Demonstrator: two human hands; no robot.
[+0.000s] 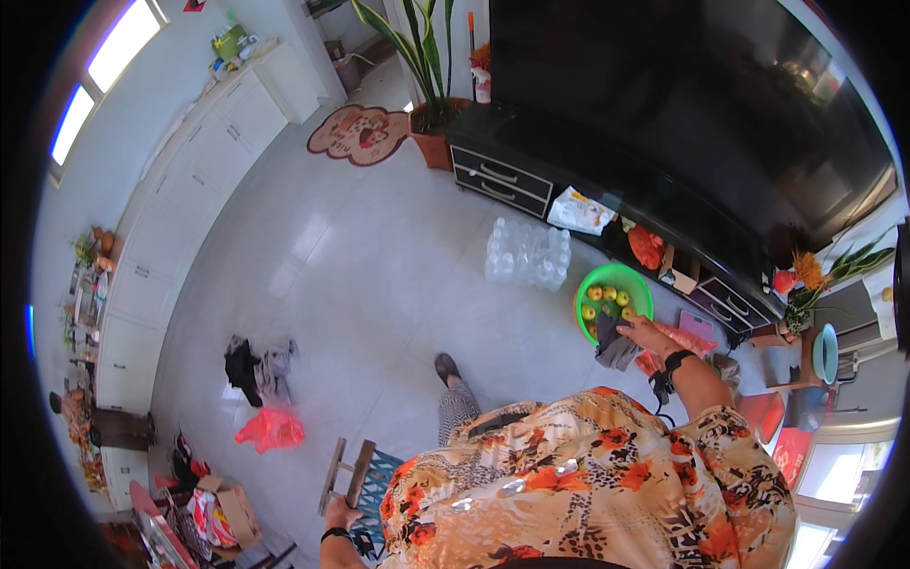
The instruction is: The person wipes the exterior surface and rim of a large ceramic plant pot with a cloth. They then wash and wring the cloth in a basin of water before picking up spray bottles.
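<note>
My right hand (pixel 642 336) holds a dark grey cloth (pixel 616 344), which hangs beside the rim of a green plastic basin (pixel 645 284) with several yellow-green apples (pixel 609 293) in it. At the bottom, my left hand (pixel 342 513) grips the wooden frame of a small folding stool (pixel 357 475) with blue webbing. A black cloth (pixel 242 370) and a grey cloth (pixel 276 373) lie on the floor at the left, just above a red plastic bag (pixel 270 431).
A pack of clear bottles (pixel 527 254) stands near the black TV cabinet (pixel 501 178). Pink-red plastic bags (pixel 686 338) lie right of the basin. A potted snake plant (pixel 434 139) and a mat (pixel 359 135) are farther up; an open cardboard box (pixel 238 516) sits lower left.
</note>
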